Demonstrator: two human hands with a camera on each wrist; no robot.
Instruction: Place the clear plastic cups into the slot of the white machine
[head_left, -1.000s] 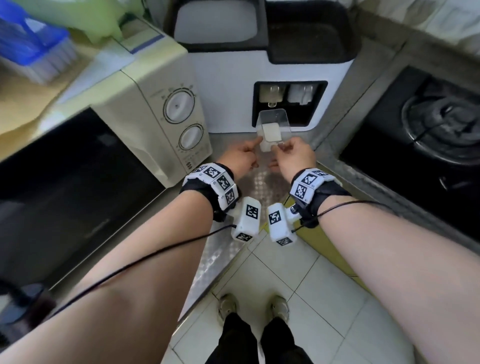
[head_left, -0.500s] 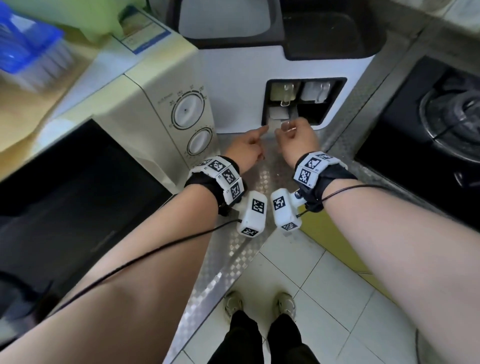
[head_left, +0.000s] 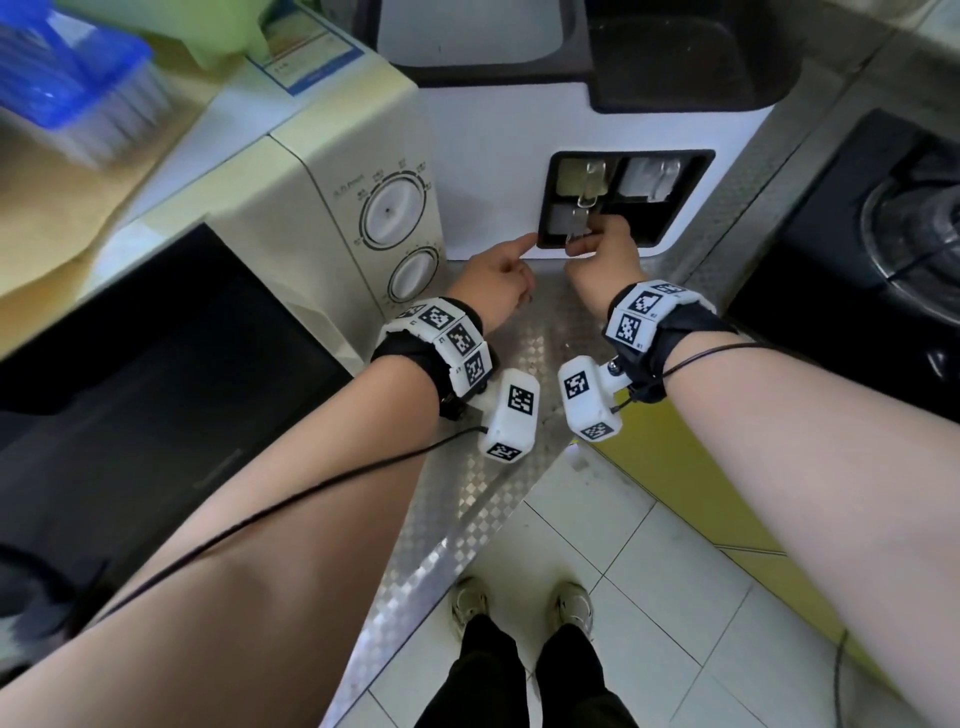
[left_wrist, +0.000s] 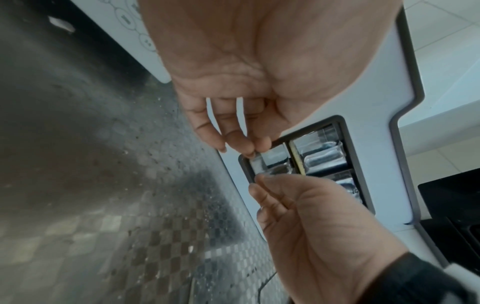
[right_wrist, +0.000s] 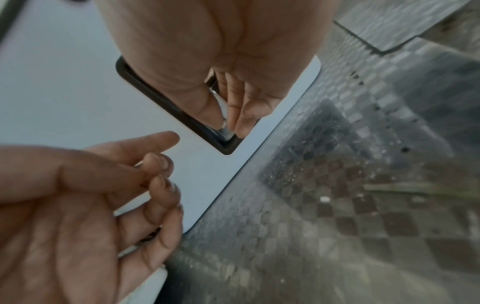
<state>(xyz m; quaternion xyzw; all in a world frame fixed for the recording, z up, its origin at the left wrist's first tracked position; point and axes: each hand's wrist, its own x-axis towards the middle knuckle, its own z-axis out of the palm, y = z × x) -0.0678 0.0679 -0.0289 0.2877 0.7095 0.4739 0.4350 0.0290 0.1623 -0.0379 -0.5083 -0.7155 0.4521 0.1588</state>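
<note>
Clear plastic cup (head_left: 569, 224) sat in the lower left compartment of the dark-framed slot (head_left: 685, 208) on the front of the white machine (head_left: 493, 156), at about 12 o'clock from the person. The right hand (head_left: 602, 260) reached into that compartment, its thumb and fingertips (right_wrist: 241, 121) pinching the cup's near edge. The left hand (head_left: 493, 286) hovered just beside the slot at its 9 o'clock side, index finger extended toward the frame and the other fingers loosely curled, holding nothing. From the left wrist view, more clear plastic (left_wrist: 324, 158) showed in the neighbouring compartments, though its exact shape could not be told. The machine stood on a checker-patterned metal tabletop (head_left: 540, 332). A cream microwave (head_left: 332, 208) with two round dials stood at 10 o'clock, touching or nearly touching the machine. A black gas stove (head_left: 883, 234) lay at 2 o'clock. Both wrists wore bands with black-and-white square markers.
</note>
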